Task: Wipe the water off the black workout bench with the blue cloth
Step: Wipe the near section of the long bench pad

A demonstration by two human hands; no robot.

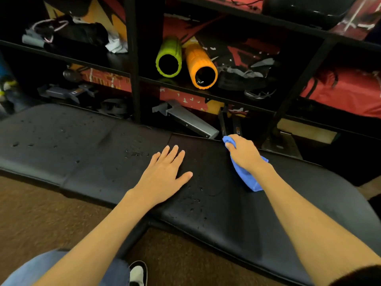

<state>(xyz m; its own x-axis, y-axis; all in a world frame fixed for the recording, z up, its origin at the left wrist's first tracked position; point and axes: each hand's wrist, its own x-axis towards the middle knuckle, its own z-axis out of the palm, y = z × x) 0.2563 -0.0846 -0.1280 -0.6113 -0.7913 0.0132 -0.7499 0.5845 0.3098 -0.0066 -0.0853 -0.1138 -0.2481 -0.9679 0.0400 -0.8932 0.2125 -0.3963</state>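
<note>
Right hand (244,154) grips the blue cloth (246,178) at the black bench's (86,162) far edge; left hand (165,174) rests flat, fingers straight. Droplets (193,201) lie nearer and far left — a bunched cloth could skip or smear them.

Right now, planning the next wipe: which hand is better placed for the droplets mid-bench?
Right: the right hand grips the blue cloth on the black workout bench; the left hand lies flat, empty, near the water droplets.

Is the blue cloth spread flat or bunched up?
Bunched up. The right hand grips the blue cloth as a wad; crumpled ends stick out either side.
</note>
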